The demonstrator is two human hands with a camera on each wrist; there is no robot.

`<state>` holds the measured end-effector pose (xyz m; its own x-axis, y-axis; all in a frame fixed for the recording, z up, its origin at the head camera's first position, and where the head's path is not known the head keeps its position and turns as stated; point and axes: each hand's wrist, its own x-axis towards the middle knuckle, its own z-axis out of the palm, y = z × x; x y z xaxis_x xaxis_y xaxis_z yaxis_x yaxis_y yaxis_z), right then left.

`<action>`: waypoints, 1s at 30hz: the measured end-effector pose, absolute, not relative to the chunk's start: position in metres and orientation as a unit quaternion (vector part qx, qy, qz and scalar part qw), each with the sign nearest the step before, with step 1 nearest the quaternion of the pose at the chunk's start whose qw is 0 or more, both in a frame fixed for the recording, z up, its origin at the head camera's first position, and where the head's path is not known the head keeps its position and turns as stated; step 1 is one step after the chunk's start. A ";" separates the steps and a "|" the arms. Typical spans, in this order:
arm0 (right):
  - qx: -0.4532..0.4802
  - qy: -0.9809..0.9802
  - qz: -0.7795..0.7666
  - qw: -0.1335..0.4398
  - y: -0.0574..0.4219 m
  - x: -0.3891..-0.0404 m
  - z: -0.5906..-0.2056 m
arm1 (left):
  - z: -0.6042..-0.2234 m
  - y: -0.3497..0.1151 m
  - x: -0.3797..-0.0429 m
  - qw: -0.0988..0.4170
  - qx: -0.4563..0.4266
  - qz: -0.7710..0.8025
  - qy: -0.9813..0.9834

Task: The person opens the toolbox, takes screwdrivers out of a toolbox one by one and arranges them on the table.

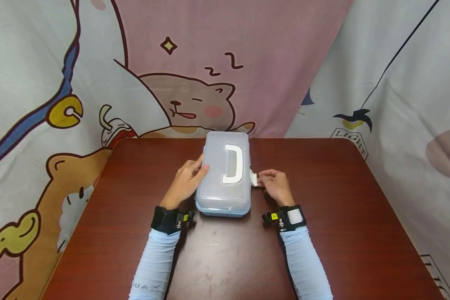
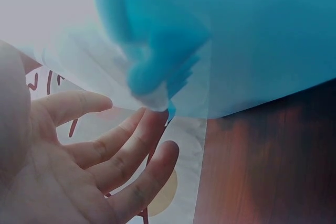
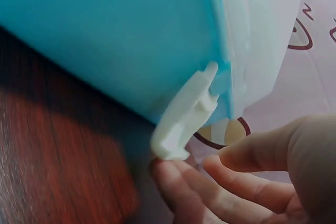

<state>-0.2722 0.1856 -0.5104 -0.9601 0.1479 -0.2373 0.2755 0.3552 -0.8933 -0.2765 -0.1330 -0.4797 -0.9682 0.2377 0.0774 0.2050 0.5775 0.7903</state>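
Observation:
A plastic storage box (image 1: pixel 225 196) with a cloudy clear lid and a light blue base stands upright on the table, its white carry handle (image 1: pixel 240 164) lying flat on the lid. My left hand (image 1: pixel 185 181) rests along the box's left side, thumb at the lid's edge; in the left wrist view its fingers (image 2: pixel 126 166) spread beside a blue hinge-like part. On the right side a white latch (image 3: pixel 184 114) is swung outward from the box wall. My right hand (image 1: pixel 275 186) has its fingertips right at the latch's lower end, the thumb apart from it.
The dark reddish-brown table (image 1: pixel 341 216) extends around the box, its far edge close behind it. A cartoon-printed cloth (image 1: pixel 285 50) hangs behind and at both sides of the table. Black wrist straps with cameras sit on both forearms.

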 end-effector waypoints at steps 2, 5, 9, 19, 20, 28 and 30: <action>0.124 0.818 -0.556 0.077 0.183 -0.272 -0.509 | -0.480 -0.133 -0.276 0.019 0.123 0.444 0.887; 0.110 0.816 -0.559 0.096 0.177 -0.272 -0.509 | -0.480 -0.133 -0.277 0.019 0.121 0.447 0.886; 0.094 0.818 -0.558 0.102 0.172 -0.272 -0.510 | -0.480 -0.133 -0.277 0.016 0.122 0.450 0.885; 0.025 0.849 -0.518 0.096 0.180 -0.262 -0.492 | -0.479 -0.133 -0.278 0.016 0.129 0.447 0.885; 0.017 0.844 -0.527 0.095 0.181 -0.261 -0.490 | -0.478 -0.133 -0.278 0.016 0.130 0.447 0.885; -0.015 0.813 -0.570 0.120 0.182 -0.257 -0.478 | -0.478 -0.133 -0.276 0.019 0.131 0.438 0.889; -0.014 0.814 -0.567 0.122 0.182 -0.255 -0.476 | -0.478 -0.133 -0.275 0.020 0.130 0.436 0.890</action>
<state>-0.2552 0.1823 -0.4757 -0.9700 -0.1609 -0.1825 0.1154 0.3560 -0.9273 -0.2753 -0.1331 -0.4784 -0.9656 0.2482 0.0776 0.2134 0.5856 0.7820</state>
